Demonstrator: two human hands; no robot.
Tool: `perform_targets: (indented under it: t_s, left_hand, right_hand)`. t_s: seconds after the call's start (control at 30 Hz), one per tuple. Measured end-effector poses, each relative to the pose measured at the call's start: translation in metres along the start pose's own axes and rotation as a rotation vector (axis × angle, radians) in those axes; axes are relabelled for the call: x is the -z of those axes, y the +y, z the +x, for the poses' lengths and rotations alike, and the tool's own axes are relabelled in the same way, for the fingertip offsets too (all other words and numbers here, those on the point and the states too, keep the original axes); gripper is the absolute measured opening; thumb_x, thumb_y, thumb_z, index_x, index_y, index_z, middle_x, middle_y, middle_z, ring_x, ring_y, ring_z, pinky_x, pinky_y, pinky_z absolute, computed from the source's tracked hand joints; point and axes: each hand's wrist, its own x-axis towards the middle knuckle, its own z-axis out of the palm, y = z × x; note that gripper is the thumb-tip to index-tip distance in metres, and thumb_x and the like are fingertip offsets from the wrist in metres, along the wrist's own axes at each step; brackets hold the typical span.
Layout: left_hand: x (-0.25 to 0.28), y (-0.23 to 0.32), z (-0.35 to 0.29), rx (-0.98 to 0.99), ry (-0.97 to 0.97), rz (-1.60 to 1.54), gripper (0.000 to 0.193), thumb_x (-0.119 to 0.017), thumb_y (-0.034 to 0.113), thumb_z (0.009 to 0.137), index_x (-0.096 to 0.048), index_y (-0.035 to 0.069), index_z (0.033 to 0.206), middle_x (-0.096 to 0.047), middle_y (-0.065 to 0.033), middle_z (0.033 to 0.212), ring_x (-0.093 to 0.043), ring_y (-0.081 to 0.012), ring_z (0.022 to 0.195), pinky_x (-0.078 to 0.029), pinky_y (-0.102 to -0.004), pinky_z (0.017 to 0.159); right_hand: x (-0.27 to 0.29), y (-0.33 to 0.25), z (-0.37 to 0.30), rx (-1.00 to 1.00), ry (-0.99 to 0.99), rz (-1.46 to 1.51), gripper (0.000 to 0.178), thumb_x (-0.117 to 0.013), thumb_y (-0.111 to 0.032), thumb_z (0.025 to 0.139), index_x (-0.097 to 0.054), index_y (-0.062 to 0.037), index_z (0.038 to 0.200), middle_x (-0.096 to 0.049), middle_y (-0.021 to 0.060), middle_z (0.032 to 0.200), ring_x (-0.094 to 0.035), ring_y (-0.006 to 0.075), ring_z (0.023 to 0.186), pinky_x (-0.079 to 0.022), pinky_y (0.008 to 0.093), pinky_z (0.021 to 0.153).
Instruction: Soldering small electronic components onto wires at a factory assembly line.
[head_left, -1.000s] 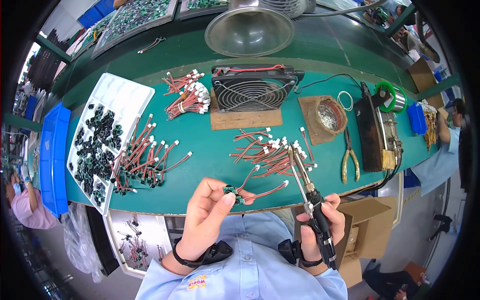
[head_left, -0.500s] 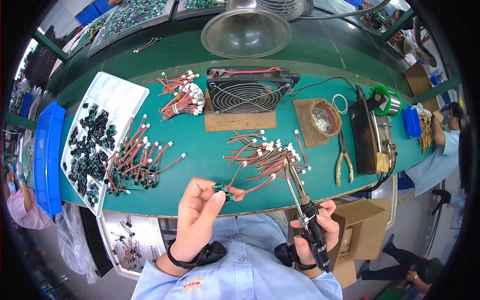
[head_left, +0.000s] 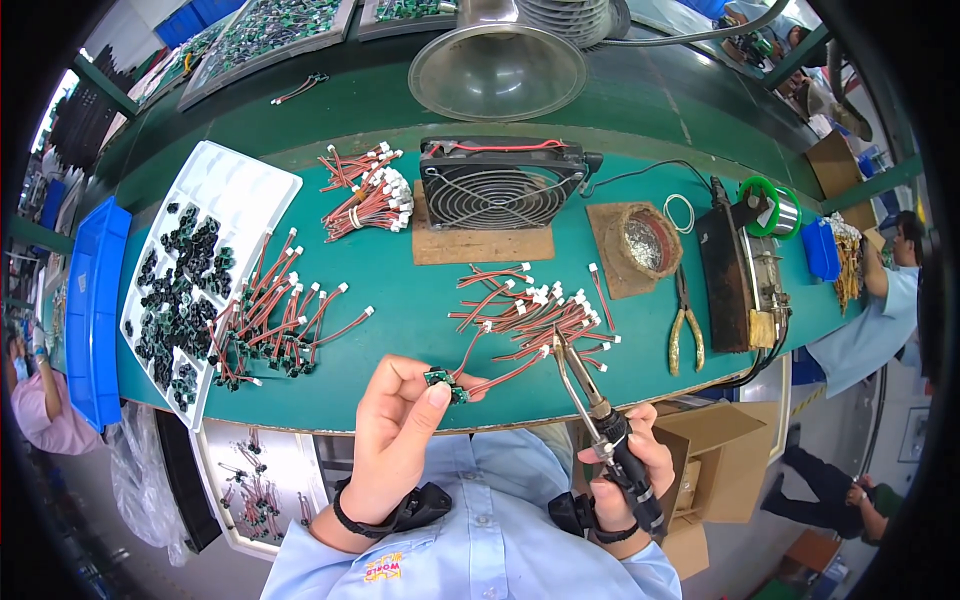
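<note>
My left hand (head_left: 400, 420) pinches small green circuit boards (head_left: 438, 377) between thumb and fingers near the front edge of the table. Two red-and-black wire leads (head_left: 505, 380) with white connectors reach out from the boards to the right. Wrapped around the dark handle of a soldering iron (head_left: 603, 418), with a thin metal tube alongside its tip, is my right hand (head_left: 645, 455). The iron's tip points up and left, close to the white connector ends and apart from the boards. Just beyond it lies a pile of loose wire leads (head_left: 530, 312).
At left, a white tray (head_left: 255, 185) holds dark small parts, beside wired boards (head_left: 270, 330) and a blue bin (head_left: 95, 320). A black fan (head_left: 500, 185) stands behind. To the right are a solder-crusted round dish (head_left: 650, 240), pliers (head_left: 686, 325), and a solder feeder (head_left: 730, 270) with a green-rimmed spool (head_left: 775, 208).
My right hand has brought the soldering iron's tip left and slightly nearer to me. The left hand keeps its pinch on the circuit boards in almost the same place.
</note>
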Motion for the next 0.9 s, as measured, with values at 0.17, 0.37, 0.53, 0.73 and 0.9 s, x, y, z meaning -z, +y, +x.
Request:
perform_targets:
  t_s: [0.17,0.37,0.53,0.73,0.9]
  left_hand:
    - [-0.001,0.000,0.001,-0.003,-0.003,-0.005,0.012,-0.046,0.011,0.092,-0.044,0.002,0.100,-0.062,-0.0157,0.094,-0.059,-0.0214,0.088,-0.043,-0.0342,0.084]
    - [0.000,0.002,0.001,-0.004,-0.006,0.006,0.013,-0.047,0.012,0.092,-0.044,0.002,0.099,-0.062,-0.0151,0.093,-0.058,-0.0209,0.088,-0.043,-0.0339,0.084]
    - [-0.001,0.001,0.000,-0.005,-0.009,0.013,0.013,-0.047,0.012,0.091,-0.044,0.002,0.099,-0.062,-0.0152,0.094,-0.058,-0.0208,0.087,-0.043,-0.0340,0.084]
    - [-0.005,0.004,0.000,-0.016,0.037,0.026,0.011,-0.046,0.010,0.091,-0.045,0.001,0.098,-0.061,-0.0146,0.091,-0.057,-0.0196,0.085,-0.041,-0.0322,0.083]
    - [-0.008,0.006,0.000,-0.003,0.056,0.056,0.011,-0.045,0.009,0.091,-0.045,0.001,0.098,-0.061,-0.0143,0.090,-0.056,-0.0185,0.084,-0.040,-0.0306,0.082]
  right_hand:
    - [-0.010,-0.001,-0.012,-0.251,0.288,0.465,0.055,-0.072,-0.034,0.074,-0.046,-0.0074,0.116,-0.066,0.0083,0.079,-0.060,0.0176,0.070,-0.037,0.0332,0.087]
    - [-0.007,-0.002,-0.008,-0.376,0.427,0.599,0.059,-0.066,-0.042,0.077,-0.047,-0.0002,0.114,-0.065,0.0153,0.083,-0.060,0.0175,0.072,-0.043,0.0293,0.082]
    - [0.000,0.003,-0.005,-0.346,0.340,0.786,0.052,-0.058,-0.035,0.083,-0.044,-0.0007,0.120,-0.061,0.0068,0.076,-0.056,0.0179,0.094,-0.033,0.0343,0.097]
    - [0.006,0.002,0.012,-0.371,0.573,0.359,0.047,-0.067,-0.024,0.077,-0.051,0.0008,0.114,-0.065,0.0140,0.084,-0.060,0.0166,0.071,-0.042,0.0282,0.078]
    - [0.032,0.013,0.025,-0.258,0.401,-0.534,0.040,-0.069,-0.004,0.070,-0.058,-0.0018,0.109,-0.067,0.0085,0.080,-0.062,0.0161,0.073,-0.038,0.0302,0.082]
